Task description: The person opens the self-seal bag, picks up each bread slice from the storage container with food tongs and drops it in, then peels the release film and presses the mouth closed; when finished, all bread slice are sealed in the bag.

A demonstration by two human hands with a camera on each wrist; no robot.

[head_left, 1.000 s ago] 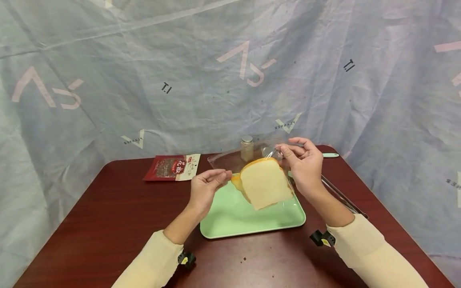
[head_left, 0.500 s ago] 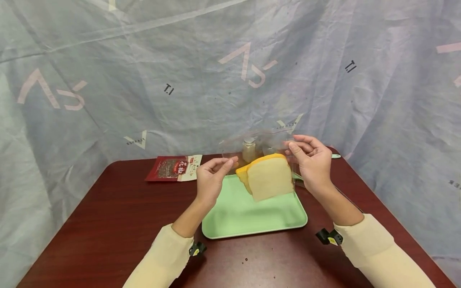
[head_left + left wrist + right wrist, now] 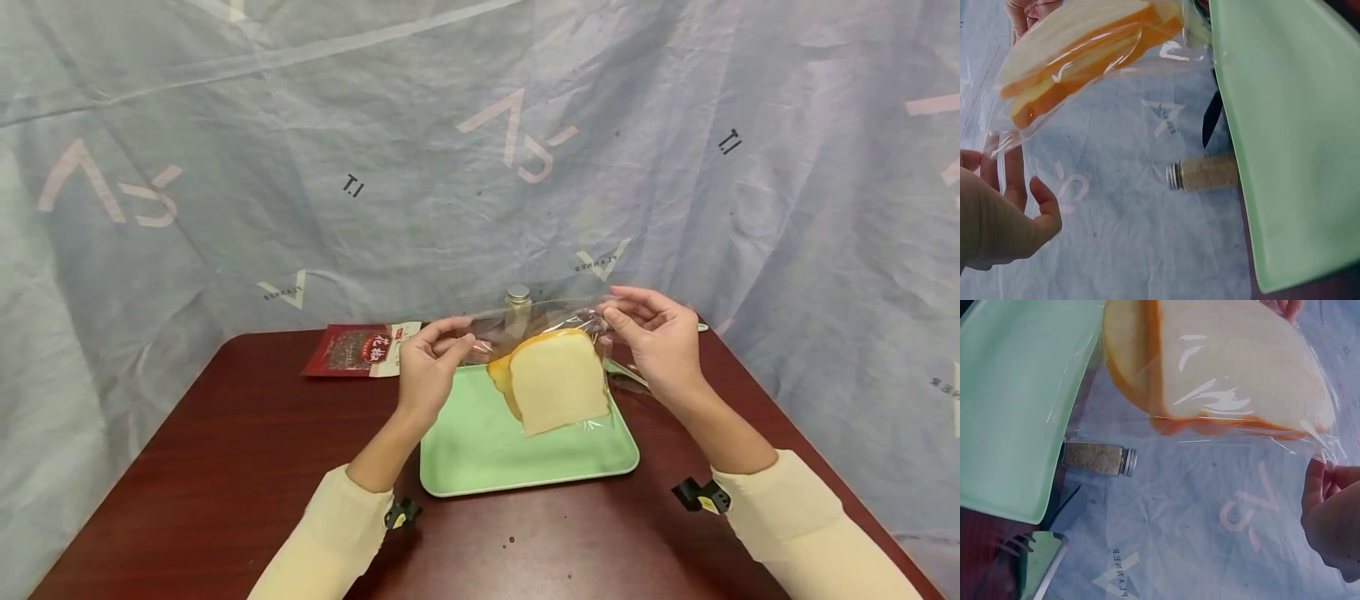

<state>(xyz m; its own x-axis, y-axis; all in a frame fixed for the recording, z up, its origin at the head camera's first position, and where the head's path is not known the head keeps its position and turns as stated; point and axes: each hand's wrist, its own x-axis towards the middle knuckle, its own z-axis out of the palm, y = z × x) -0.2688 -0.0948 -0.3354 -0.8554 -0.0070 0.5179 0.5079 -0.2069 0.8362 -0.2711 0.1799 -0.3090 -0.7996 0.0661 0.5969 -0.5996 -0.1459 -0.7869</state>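
Two slices of bread with orange-brown crusts sit inside a clear zip bag, held tilted above a light green tray. My left hand holds the bag's upper left side. In the left wrist view the film passes between its fingers, with the thumb standing apart. At the upper right corner my right hand pinches the bag between thumb and fingers. The right wrist view shows the film bunched at those fingertips. Both slices overlap, the rear one shifted left.
Behind the bag stands a small glass jar with a metal lid and tan contents. A red and white packet lies at the back left. Beyond the tray's right side are a fork and a dark blade.
The bag rose a little and then sank, its film now more slack. My left hand shifted up along its left side; my right hand moved slightly right.
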